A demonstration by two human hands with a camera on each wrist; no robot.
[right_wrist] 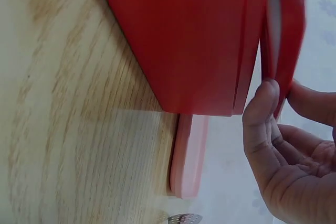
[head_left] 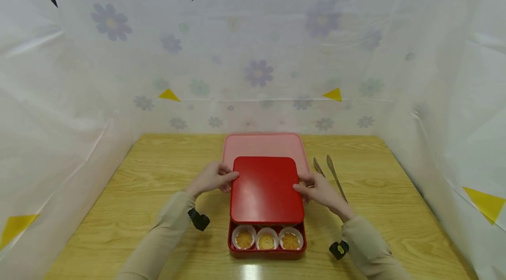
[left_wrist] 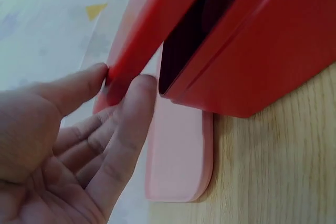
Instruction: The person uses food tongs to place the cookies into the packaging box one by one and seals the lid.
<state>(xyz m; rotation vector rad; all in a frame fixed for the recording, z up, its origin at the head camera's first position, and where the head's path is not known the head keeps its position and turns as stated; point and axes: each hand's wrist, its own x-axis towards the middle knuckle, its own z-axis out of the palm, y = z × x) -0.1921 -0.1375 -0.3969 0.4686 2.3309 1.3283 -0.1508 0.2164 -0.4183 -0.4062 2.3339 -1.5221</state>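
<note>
Wooden table [head_left: 158, 192]: red box [head_left: 269, 251], pink tray [head_left: 262, 144], tongs [head_left: 332, 174]

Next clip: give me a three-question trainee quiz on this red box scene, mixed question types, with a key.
1. True or false: the red lid fully covers the red box.
2. How many cupcakes show in the uncovered row? A) two B) three C) five
3. What lies on the table just right of the pink tray?

Key: 1. False; the left hand and right hand pinch the lid's side edges, and it sits shifted back. 2. B. 3. Metal tongs.
</note>
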